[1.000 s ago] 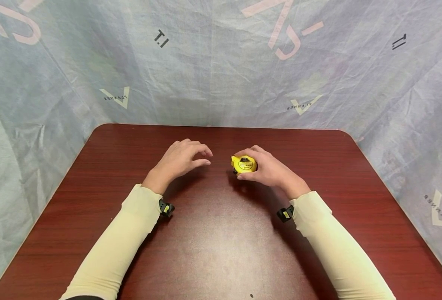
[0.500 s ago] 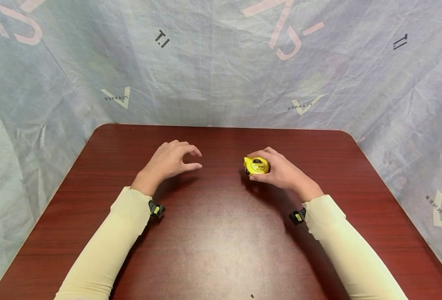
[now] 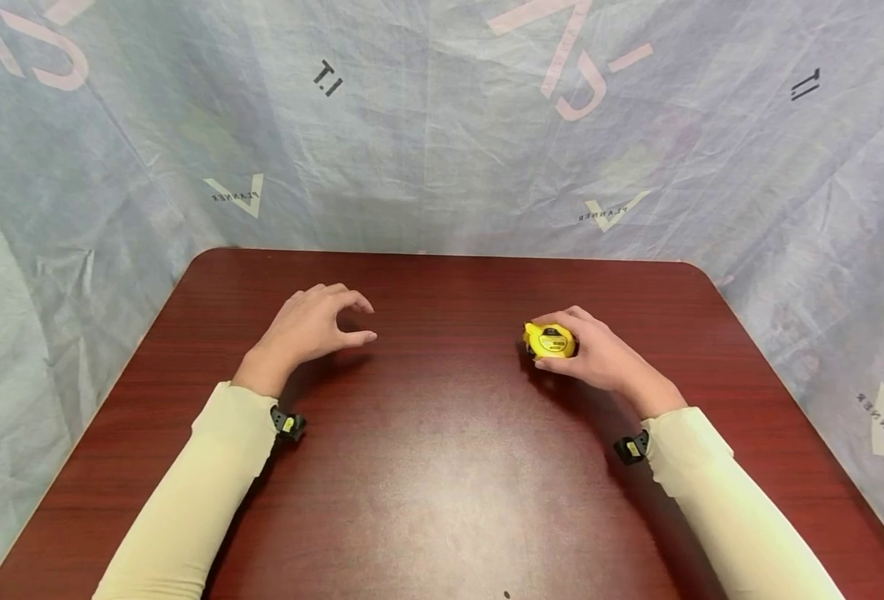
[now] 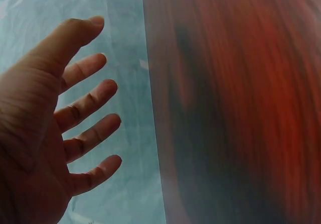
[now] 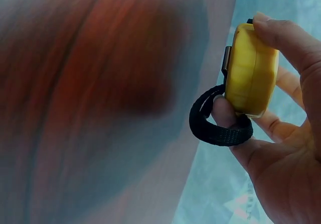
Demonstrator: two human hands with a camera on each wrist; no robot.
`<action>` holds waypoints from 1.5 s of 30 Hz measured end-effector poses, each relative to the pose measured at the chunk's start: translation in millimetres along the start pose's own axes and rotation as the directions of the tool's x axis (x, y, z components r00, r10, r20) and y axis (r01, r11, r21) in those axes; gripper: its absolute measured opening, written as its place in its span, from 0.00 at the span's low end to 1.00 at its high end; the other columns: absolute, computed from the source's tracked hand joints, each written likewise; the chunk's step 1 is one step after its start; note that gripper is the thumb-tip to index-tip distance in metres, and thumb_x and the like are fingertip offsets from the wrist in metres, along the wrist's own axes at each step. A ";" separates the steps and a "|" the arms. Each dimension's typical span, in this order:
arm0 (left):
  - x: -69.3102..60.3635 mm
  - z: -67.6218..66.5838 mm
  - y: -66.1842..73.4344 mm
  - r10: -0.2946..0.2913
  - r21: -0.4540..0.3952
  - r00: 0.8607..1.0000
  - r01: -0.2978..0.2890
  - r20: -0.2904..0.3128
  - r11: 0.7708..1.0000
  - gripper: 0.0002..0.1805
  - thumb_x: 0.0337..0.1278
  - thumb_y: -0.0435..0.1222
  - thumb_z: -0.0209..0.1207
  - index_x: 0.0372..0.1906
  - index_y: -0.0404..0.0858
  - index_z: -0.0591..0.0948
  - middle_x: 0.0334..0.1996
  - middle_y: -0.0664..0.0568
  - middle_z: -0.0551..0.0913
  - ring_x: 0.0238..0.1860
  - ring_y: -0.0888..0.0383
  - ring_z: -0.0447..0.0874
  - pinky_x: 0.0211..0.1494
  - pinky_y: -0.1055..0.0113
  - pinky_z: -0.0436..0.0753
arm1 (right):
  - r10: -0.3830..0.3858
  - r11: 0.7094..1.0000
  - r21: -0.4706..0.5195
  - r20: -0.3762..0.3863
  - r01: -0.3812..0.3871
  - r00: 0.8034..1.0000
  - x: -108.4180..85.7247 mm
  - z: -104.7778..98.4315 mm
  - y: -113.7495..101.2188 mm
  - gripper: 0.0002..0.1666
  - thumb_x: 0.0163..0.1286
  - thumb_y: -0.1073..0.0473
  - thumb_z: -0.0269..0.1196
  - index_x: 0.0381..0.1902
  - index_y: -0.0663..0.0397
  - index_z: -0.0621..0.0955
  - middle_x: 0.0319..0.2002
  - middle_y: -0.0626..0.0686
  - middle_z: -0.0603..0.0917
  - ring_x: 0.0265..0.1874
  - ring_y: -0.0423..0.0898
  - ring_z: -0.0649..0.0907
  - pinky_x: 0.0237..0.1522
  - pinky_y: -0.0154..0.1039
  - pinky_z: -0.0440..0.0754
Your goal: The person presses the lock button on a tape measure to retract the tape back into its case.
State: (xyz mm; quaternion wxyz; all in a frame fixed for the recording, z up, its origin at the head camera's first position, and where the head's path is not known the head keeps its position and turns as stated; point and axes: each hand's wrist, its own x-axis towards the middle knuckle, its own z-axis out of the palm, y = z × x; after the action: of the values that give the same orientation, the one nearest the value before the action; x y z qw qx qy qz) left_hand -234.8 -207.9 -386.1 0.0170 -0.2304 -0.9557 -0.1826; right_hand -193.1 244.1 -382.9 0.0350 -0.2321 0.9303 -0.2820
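A yellow tape measure [image 3: 551, 341] with a dark label is in my right hand [image 3: 601, 354], right of the table's middle. Thumb and fingers grip its edges from the right side. In the right wrist view, a black strap [image 5: 220, 133] loops off the tape measure's lower end, next to a fingertip. The metal clip on its side also shows there. My left hand [image 3: 308, 327] hovers over the table's left half and holds nothing. Its fingers are spread and loosely bent in the left wrist view, thumb apart from them.
A dark red wood-grain table [image 3: 442, 433] fills the lower view, with rounded far corners. Pale printed cloth [image 3: 427, 125] hangs behind it and along both sides. A small dark spot [image 3: 506, 594] marks the near edge of view. Each wrist wears a black band.
Both hands have moved apart: the left one to the left, the right one to the right and slightly nearer, carrying the tape measure. The grip on it looks the same.
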 end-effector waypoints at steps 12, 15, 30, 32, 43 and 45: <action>-28.7 -13.2 -34.2 -0.099 -0.006 0.994 0.099 0.047 0.995 0.30 0.58 0.60 0.69 0.59 0.49 0.83 0.57 0.51 0.80 0.60 0.43 0.74 0.63 0.33 0.66 | 0.045 0.997 -0.053 -0.051 -0.047 0.998 -33.5 -19.3 30.2 0.34 0.64 0.52 0.76 0.66 0.47 0.79 0.54 0.56 0.78 0.48 0.51 0.78 0.49 0.54 0.78; -37.0 -17.6 -42.8 -0.116 -0.001 0.992 0.116 0.048 0.993 0.30 0.59 0.60 0.69 0.59 0.48 0.83 0.56 0.50 0.81 0.59 0.43 0.75 0.61 0.35 0.69 | 0.057 0.996 -0.064 -0.057 -0.060 0.997 -38.9 -21.8 36.4 0.34 0.64 0.51 0.76 0.66 0.48 0.79 0.54 0.56 0.78 0.48 0.51 0.78 0.50 0.54 0.76; -58.7 -28.0 -70.0 -0.165 0.039 0.986 0.164 0.032 0.986 0.28 0.59 0.58 0.69 0.57 0.47 0.83 0.54 0.49 0.81 0.56 0.43 0.77 0.58 0.36 0.71 | 0.039 0.993 -0.104 -0.126 -0.053 0.991 -58.8 -30.7 62.3 0.33 0.62 0.55 0.78 0.64 0.49 0.81 0.52 0.54 0.80 0.47 0.48 0.78 0.48 0.42 0.72; -60.3 -28.6 -72.2 -0.175 0.038 0.984 0.173 0.031 0.984 0.27 0.59 0.57 0.69 0.57 0.47 0.83 0.54 0.49 0.81 0.57 0.43 0.77 0.58 0.36 0.71 | 0.036 0.994 -0.102 -0.126 -0.049 0.991 -60.8 -31.9 65.7 0.33 0.62 0.55 0.78 0.64 0.49 0.81 0.52 0.55 0.80 0.48 0.49 0.78 0.48 0.40 0.72; -65.1 -30.5 -79.9 -0.182 0.046 0.983 0.181 0.033 0.982 0.28 0.60 0.60 0.68 0.58 0.47 0.83 0.54 0.49 0.82 0.56 0.43 0.78 0.56 0.35 0.72 | 0.034 0.992 -0.113 -0.139 -0.050 0.990 -70.8 -40.9 78.9 0.33 0.60 0.58 0.79 0.63 0.51 0.81 0.53 0.56 0.80 0.49 0.50 0.78 0.47 0.35 0.70; -65.6 -30.5 -80.7 -0.183 0.048 0.983 0.182 0.032 0.982 0.28 0.60 0.59 0.68 0.57 0.47 0.83 0.54 0.49 0.82 0.56 0.43 0.78 0.56 0.35 0.72 | 0.029 0.993 -0.113 -0.138 -0.044 0.990 -71.9 -42.1 80.8 0.33 0.60 0.58 0.79 0.63 0.51 0.81 0.53 0.55 0.81 0.48 0.49 0.78 0.47 0.33 0.70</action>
State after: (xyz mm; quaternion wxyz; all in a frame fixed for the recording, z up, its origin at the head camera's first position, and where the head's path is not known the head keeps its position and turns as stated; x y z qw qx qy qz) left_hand -213.8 -314.0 -392.8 -0.0119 -0.1446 -0.9767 -0.1578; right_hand -170.7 357.2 -396.1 -0.0371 -0.1968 0.9493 -0.2422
